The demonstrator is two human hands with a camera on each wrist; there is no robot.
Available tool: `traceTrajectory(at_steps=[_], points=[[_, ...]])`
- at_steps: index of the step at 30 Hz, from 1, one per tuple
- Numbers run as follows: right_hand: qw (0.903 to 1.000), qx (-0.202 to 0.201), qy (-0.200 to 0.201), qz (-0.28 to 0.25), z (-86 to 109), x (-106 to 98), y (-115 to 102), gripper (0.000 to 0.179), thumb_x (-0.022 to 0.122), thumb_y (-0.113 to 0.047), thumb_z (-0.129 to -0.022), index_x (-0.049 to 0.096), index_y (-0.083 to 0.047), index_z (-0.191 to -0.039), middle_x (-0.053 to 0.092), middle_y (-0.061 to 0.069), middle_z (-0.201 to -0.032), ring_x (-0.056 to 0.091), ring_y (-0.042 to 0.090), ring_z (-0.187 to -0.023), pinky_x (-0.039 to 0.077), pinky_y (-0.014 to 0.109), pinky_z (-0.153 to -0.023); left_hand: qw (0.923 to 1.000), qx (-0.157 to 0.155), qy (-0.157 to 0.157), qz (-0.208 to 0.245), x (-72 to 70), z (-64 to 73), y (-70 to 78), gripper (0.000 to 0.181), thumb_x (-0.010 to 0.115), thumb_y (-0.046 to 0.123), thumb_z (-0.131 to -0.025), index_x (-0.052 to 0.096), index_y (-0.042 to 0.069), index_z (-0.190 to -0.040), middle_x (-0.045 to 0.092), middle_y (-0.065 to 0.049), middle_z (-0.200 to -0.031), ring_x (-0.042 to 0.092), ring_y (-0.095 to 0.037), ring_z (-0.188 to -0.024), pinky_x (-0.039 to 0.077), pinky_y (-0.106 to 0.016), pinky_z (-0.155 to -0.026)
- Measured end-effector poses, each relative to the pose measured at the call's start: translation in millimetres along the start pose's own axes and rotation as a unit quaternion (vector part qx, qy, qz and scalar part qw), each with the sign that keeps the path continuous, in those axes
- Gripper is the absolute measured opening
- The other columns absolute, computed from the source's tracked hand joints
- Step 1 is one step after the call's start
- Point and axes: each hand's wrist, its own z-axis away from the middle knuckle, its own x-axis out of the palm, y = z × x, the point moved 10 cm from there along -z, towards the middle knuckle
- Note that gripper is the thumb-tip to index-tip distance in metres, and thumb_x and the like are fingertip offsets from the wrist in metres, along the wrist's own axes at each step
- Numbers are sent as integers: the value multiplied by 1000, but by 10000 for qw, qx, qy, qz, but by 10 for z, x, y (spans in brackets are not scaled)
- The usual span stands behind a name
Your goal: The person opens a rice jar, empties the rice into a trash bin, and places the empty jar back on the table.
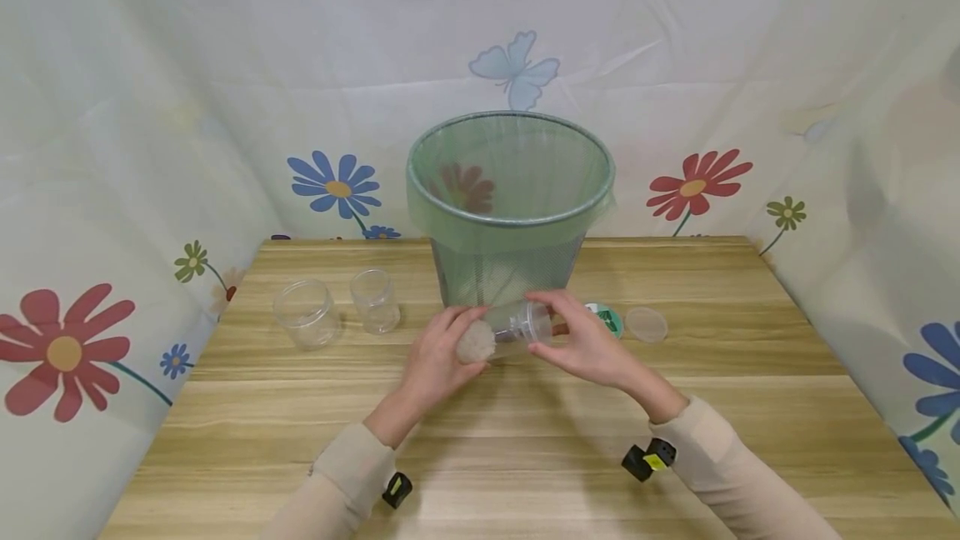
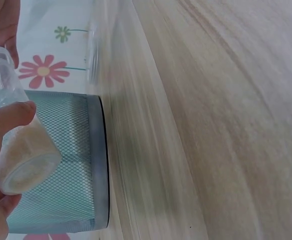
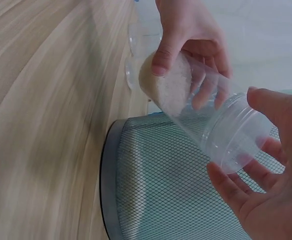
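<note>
Both hands hold a clear plastic jar [image 1: 510, 325] above the table, in front of the bin. Pale rice-like grains [image 1: 477, 343] lie in its base end, on the left. My left hand [image 1: 435, 357] grips the jar round that end, thumb on the near side in the left wrist view. At the other end, my right hand [image 1: 588, 347] holds the ridged neck between thumb and fingers, as the right wrist view shows. The jar is tilted well over on its side. A green and white round lid [image 1: 607, 319] lies behind the right hand, partly hidden, beside a translucent disc [image 1: 647, 324].
A mesh bin [image 1: 510, 222] with a thin green liner stands at the back middle. To the left are a wide clear cup [image 1: 307, 317] and a narrower one [image 1: 376, 302] on the wooden table [image 1: 495, 473]. Flowered curtains [image 1: 630, 40] enclose the back and sides.
</note>
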Motion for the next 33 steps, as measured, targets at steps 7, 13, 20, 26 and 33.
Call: traceTrajectory(at_steps=[7, 13, 20, 26, 33], points=[[9999, -10, -120, 62, 9, 29, 10, 62, 72, -7, -78, 42, -7, -133, 45, 12, -126, 52, 26, -108, 54, 35, -80, 9999, -35, -15, 93, -9, -2, -26, 82, 88, 20, -55, 52, 19, -128, 57, -5, -114, 56, -23, -100, 50, -41, -82], [9996, -257, 54, 118, 36, -4, -5, 63, 72, -4, -76, 43, -6, -132, 45, 13, -127, 51, 29, -110, 54, 37, -79, 9999, -93, -73, 23, -6, 0, -75, 81, 88, 22, -56, 52, 20, -128, 57, -4, -115, 56, -23, -101, 49, -40, -84], [9977, -147, 46, 659, 125, -29, 86, 66, 73, -6, -75, 41, -3, -133, 48, 16, -124, 52, 27, -106, 54, 39, -74, 9998, -135, -5, -119, -36, 31, -171, 79, 88, 23, -56, 53, 20, -127, 57, -5, -116, 57, -24, -102, 49, -40, -85], [9969, 199, -157, 749, 214, -6, 223, 62, 72, -12, -78, 43, -3, -132, 49, 15, -125, 52, 25, -106, 54, 38, -75, 9997, -150, -71, -168, -48, 59, -199, 80, 87, 24, -57, 52, 20, -128, 56, -5, -115, 56, -23, -102, 50, -40, -83], [9957, 252, -106, 889, 298, -9, 375, 59, 73, -12, -77, 46, -4, -129, 51, 14, -123, 53, 28, -107, 54, 36, -74, 9998, -78, 1, -182, -78, 78, -188, 80, 87, 23, -56, 52, 19, -128, 57, -5, -113, 56, -23, -102, 50, -39, -83]])
